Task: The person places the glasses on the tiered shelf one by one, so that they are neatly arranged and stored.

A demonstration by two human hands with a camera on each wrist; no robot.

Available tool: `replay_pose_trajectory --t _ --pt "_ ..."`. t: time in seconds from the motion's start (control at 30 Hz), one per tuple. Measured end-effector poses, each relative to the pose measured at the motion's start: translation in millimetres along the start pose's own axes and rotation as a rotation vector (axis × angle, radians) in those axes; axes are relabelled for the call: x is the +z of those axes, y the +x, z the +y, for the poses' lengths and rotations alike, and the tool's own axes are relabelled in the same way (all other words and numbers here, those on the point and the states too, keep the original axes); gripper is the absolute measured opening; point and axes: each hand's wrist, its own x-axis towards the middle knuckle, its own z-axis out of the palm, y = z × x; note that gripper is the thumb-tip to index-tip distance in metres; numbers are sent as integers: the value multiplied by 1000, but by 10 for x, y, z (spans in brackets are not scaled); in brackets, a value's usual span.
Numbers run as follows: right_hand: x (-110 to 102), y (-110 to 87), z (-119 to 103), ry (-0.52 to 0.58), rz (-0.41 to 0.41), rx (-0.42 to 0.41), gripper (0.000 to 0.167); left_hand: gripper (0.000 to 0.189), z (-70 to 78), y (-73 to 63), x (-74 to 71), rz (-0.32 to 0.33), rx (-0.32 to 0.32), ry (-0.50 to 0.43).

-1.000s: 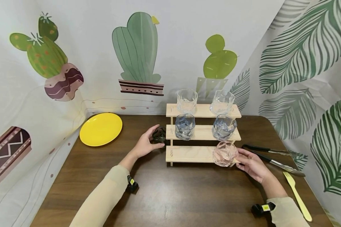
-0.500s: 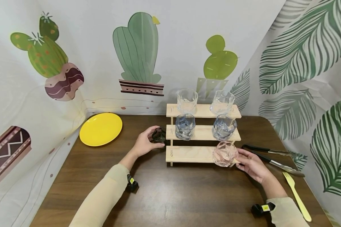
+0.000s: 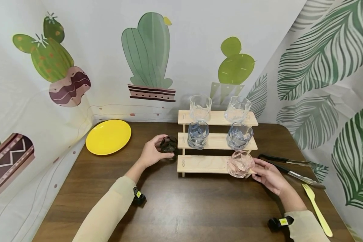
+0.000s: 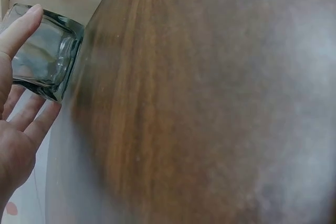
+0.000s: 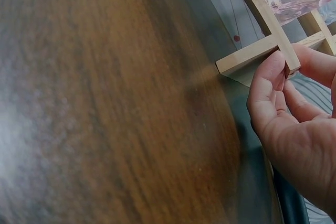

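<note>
My left hand (image 3: 152,152) grips a dark smoky glass (image 3: 168,144) just left of the three-tier wooden rack (image 3: 199,164). In the left wrist view the thumb lies along one side of the glass (image 4: 44,51), with the other fingers behind and below it. At the rack's right end, my right hand (image 3: 269,174) pinches the tip of the lowest shelf (image 5: 281,40) between thumb and fingers. A pink glass (image 3: 240,164) sits on that shelf, close to the fingertips. Two blue glasses, left (image 3: 198,135) and right (image 3: 239,136), occupy the middle tier.
Two clear glasses, left (image 3: 200,108) and right (image 3: 237,109), stand on the top tier. A yellow plate (image 3: 108,137) lies at the back left. Black-handled tongs (image 3: 293,171) and a pale yellow fork (image 3: 317,210) are on the right. Printed fabric (image 3: 93,60) hangs behind the table.
My left hand has drawn the dark glass slightly left, away from the rack's edge. The right hand keeps its hold on the shelf end. The head view has shifted a little.
</note>
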Motion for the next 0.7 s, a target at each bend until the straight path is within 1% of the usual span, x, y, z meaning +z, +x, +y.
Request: replay_pose_trajectory --t 0.2,0.37,0.47,0.6,0.7 --pt "3 -4 6 11 1 -1 35 81 17 -64 -63 47 17 12" --pt "5 -1 6 24 -8 -8 36 80 80 -173 -143 71 26 23" --pt "10 2 2 19 -4 -7 36 80 153 -256 -191 91 14 15" --pt "7 11 5 4 6 -1 36 80 288 -355 -249 126 3 9" --pt "1 17 14 2 7 2 36 80 401 -423 -284 145 10 17"
